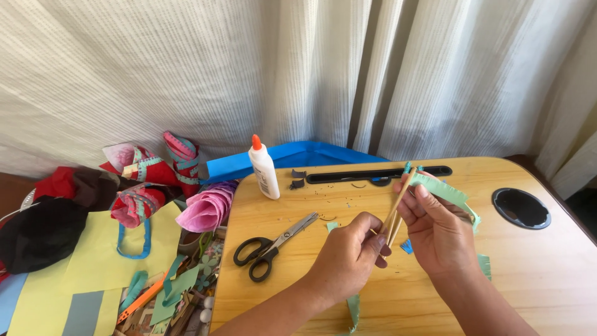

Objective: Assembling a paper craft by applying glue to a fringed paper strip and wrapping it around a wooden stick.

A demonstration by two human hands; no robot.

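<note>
My left hand (348,255) pinches the lower end of thin wooden sticks (398,208) over a small wooden lap table (547,274). My right hand (438,233) grips the sticks higher up together with a fringed strip of light green paper (444,191), which curls around behind the fingers. Another piece of green strip (353,311) hangs below my left wrist. Black-handled scissors (270,247) lie shut on the table to the left of my left hand. A white glue bottle with an orange cap (263,169) stands at the table's far left corner.
The table has a long black slot (348,177) along its far edge and a round black cup hole (521,208) at right. Left of the table lie rolled pink and red paper cones (205,210), yellow paper sheets (118,255), scraps and dark cloth (37,233). White curtains hang behind.
</note>
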